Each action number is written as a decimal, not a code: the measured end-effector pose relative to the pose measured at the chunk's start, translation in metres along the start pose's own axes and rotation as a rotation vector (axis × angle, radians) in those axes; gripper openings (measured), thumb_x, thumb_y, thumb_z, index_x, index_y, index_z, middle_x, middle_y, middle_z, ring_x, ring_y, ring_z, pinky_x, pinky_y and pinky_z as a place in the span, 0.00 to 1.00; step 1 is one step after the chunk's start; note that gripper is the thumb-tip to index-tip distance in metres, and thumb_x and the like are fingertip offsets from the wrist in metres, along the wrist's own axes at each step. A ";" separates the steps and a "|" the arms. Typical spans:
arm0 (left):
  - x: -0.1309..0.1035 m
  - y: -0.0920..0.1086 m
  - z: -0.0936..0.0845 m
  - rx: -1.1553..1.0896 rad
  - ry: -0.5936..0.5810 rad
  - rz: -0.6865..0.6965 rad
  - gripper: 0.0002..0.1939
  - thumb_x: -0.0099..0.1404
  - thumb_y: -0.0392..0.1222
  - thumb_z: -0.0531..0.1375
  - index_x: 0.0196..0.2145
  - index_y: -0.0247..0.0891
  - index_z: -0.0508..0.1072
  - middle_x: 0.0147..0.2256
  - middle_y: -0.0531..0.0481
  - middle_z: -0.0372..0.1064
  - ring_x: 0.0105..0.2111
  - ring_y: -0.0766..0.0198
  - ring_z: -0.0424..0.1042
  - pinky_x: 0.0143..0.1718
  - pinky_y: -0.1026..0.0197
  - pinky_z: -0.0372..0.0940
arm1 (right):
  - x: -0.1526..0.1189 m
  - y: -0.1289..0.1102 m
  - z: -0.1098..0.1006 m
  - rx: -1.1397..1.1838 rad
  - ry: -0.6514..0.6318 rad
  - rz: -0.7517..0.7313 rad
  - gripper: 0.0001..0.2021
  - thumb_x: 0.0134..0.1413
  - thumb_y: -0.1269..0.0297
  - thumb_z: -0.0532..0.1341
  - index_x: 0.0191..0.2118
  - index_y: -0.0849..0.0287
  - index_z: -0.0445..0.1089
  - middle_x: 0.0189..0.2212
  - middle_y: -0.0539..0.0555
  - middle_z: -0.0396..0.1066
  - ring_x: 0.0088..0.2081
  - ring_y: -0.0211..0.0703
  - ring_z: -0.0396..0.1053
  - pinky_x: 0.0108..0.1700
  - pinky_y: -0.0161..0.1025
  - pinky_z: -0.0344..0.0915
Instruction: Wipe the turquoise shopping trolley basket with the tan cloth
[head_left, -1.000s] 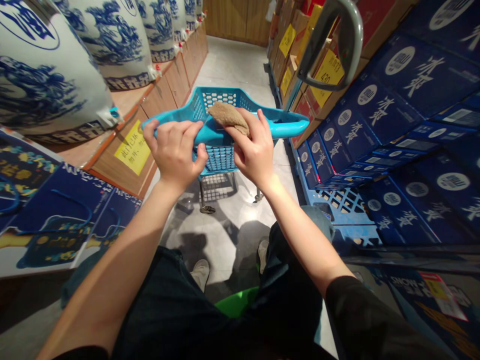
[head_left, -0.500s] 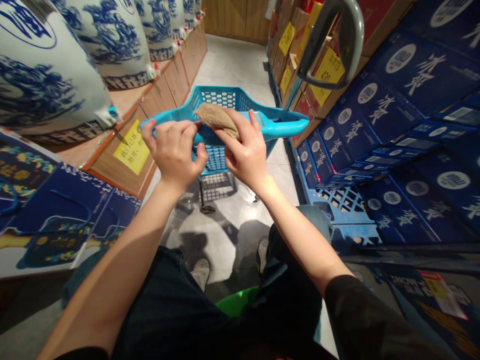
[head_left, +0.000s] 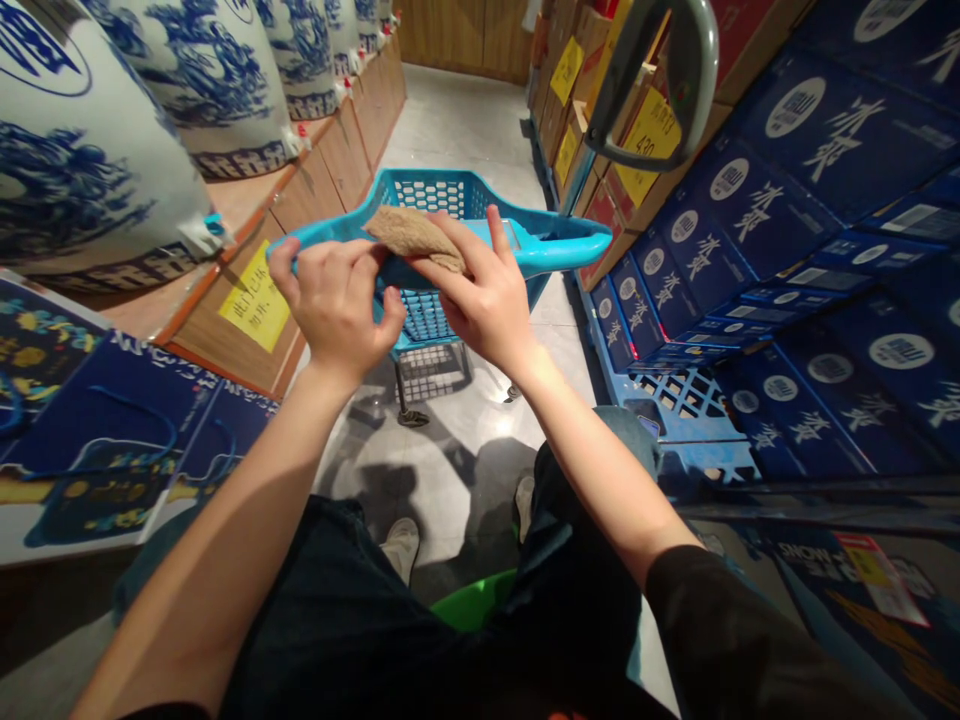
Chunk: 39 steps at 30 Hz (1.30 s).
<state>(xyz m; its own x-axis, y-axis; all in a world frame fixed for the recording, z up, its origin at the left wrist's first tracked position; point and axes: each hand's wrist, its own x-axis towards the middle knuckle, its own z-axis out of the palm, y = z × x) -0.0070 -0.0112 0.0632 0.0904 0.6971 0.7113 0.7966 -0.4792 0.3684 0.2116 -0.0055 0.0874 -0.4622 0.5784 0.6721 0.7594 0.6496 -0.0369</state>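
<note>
A blue plastic shopping cart (head_left: 450, 185) stands in front of my knees, its handle bar (head_left: 570, 252) toward me. My left hand (head_left: 334, 300) is closed over the left part of the handle, thumb below. A folded brown cloth (head_left: 409, 235) lies against the top of the handle, and my right hand (head_left: 484, 295) presses it there with bent fingers; one finger points upward. The cloth's underside is hidden by the hand and handle. Through the cart's mesh the basket's lower part shows between my hands.
Large blue-and-white jars (head_left: 210, 90) line a wooden counter (head_left: 300, 215) on the left. Stacked blue boxes (head_left: 757, 210) rise on the right over a blue pallet (head_left: 675, 400). A grey loop-shaped handle (head_left: 701, 100) stands beyond the cart. Something green (head_left: 476, 600) is beneath me.
My right hand and the cloth have shifted slightly left along the handle. My left hand also appears a little further left, partly because the whole view has moved slightly.
</note>
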 end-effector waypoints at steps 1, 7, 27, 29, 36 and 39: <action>0.001 0.002 -0.001 -0.030 -0.020 -0.008 0.30 0.70 0.63 0.57 0.63 0.47 0.76 0.63 0.45 0.77 0.71 0.32 0.64 0.79 0.19 0.34 | -0.001 0.007 0.001 0.003 0.020 0.015 0.22 0.78 0.68 0.53 0.66 0.45 0.77 0.74 0.55 0.71 0.79 0.57 0.64 0.83 0.78 0.45; 0.002 0.008 -0.001 -0.079 -0.033 -0.072 0.33 0.70 0.66 0.55 0.64 0.49 0.77 0.63 0.48 0.78 0.74 0.32 0.61 0.80 0.20 0.33 | -0.006 0.011 0.007 0.002 0.121 0.064 0.23 0.73 0.71 0.53 0.65 0.50 0.77 0.72 0.59 0.72 0.78 0.57 0.65 0.83 0.75 0.48; 0.003 0.005 -0.005 -0.003 -0.069 -0.026 0.32 0.72 0.60 0.55 0.67 0.47 0.75 0.65 0.46 0.76 0.71 0.33 0.65 0.80 0.19 0.32 | -0.009 0.027 0.004 0.079 0.114 0.124 0.19 0.75 0.64 0.55 0.62 0.48 0.79 0.71 0.59 0.72 0.76 0.63 0.67 0.82 0.80 0.47; 0.003 0.003 -0.003 -0.020 -0.075 -0.025 0.31 0.72 0.59 0.56 0.67 0.47 0.75 0.65 0.47 0.76 0.72 0.33 0.64 0.80 0.19 0.31 | -0.009 0.036 0.005 0.076 0.153 0.146 0.19 0.76 0.63 0.54 0.62 0.49 0.79 0.70 0.59 0.73 0.75 0.63 0.68 0.82 0.79 0.47; -0.001 -0.008 0.005 0.023 0.014 0.114 0.29 0.74 0.53 0.58 0.68 0.45 0.75 0.63 0.42 0.76 0.67 0.35 0.70 0.79 0.20 0.40 | -0.012 0.031 0.016 0.145 0.234 0.111 0.19 0.75 0.65 0.55 0.61 0.50 0.79 0.69 0.59 0.73 0.74 0.61 0.69 0.81 0.77 0.51; -0.002 -0.011 0.002 0.011 0.034 0.115 0.27 0.74 0.50 0.59 0.68 0.49 0.75 0.63 0.44 0.76 0.67 0.36 0.70 0.79 0.22 0.43 | -0.013 0.030 0.014 0.132 0.200 0.079 0.18 0.73 0.66 0.58 0.61 0.47 0.78 0.71 0.57 0.72 0.75 0.61 0.68 0.81 0.78 0.51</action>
<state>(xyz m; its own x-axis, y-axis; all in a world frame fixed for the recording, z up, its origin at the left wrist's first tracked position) -0.0149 -0.0061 0.0560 0.1619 0.6191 0.7684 0.7883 -0.5496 0.2767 0.2339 0.0133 0.0669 -0.2938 0.5298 0.7956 0.7171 0.6725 -0.1831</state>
